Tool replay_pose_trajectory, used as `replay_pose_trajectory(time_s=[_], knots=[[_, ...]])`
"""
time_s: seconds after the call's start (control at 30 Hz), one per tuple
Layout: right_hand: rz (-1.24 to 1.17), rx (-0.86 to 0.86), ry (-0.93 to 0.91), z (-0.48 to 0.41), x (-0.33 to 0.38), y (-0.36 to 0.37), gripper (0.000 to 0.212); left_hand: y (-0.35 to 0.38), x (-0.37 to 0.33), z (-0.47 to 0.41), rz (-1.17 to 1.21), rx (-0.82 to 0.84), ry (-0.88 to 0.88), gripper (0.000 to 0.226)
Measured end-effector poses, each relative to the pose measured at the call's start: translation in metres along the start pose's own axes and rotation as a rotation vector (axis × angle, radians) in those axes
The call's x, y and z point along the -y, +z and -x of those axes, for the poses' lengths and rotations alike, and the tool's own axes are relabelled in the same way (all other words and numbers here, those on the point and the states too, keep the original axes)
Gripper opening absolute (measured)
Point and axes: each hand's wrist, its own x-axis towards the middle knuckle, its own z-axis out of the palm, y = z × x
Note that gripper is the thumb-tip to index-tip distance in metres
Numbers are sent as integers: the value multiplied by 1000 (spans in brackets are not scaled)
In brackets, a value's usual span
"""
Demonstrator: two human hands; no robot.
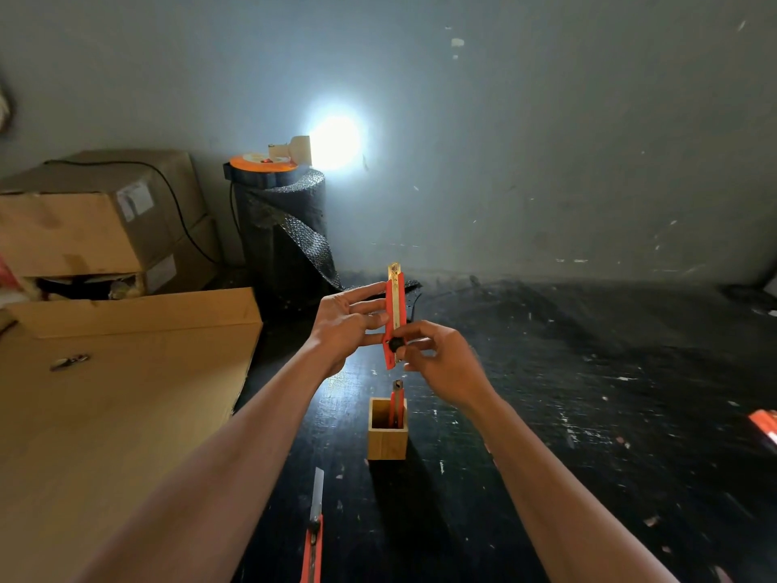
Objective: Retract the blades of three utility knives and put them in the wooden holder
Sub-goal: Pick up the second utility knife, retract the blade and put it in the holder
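I hold a red utility knife (395, 313) upright above the black table, only a short tip of blade showing at its top. My left hand (344, 326) steadies its body from the left. My right hand (441, 359) pinches the black slider knob low on the knife. Below them stands the square wooden holder (387, 439) with a second red knife (396, 403) upright inside it. A third red knife (314, 536) lies on the table near the front edge, its blade extended and pointing away from me.
A large flat cardboard box (126, 414) fills the left side, with stacked boxes (96, 220) behind it. A roll of black bubble wrap (281, 229) with a lamp on top stands at the back. A red object (763, 427) sits at the right edge.
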Motion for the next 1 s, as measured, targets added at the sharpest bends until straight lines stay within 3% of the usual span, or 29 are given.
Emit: replay_pose_trajectory(time_s=[0.43, 1.0], knots=[[34, -51, 10, -1, 1, 5, 22, 1, -1, 1, -16, 18, 18, 48], [63, 13, -23, -1, -4, 3, 26, 1, 0, -1, -23, 10, 13, 51]])
